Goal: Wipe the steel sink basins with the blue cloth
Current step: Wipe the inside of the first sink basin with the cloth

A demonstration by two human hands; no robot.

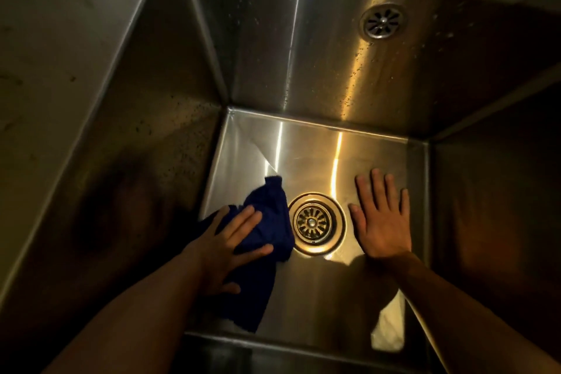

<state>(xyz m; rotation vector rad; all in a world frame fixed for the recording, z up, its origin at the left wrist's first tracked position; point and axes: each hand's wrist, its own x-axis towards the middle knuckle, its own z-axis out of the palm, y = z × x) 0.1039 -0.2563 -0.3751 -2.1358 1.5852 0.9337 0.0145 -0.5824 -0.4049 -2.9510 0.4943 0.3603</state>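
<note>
I look straight down into a deep steel sink basin (303, 155). The blue cloth (267, 222) lies crumpled on the basin floor, just left of the round drain (315, 223). My left hand (230, 240) presses flat on the cloth, fingers spread and pointing right. My right hand (381, 215) rests flat and open on the bare steel floor, right of the drain, holding nothing. Both forearms reach in from the bottom of the view.
An overflow grille (383, 21) sits high on the back wall, which is speckled with water drops. The left wall (136, 161) is also spotted. A bright white patch (390, 331) shows at the near right corner. A steel surface (45, 55) flanks the basin on the left.
</note>
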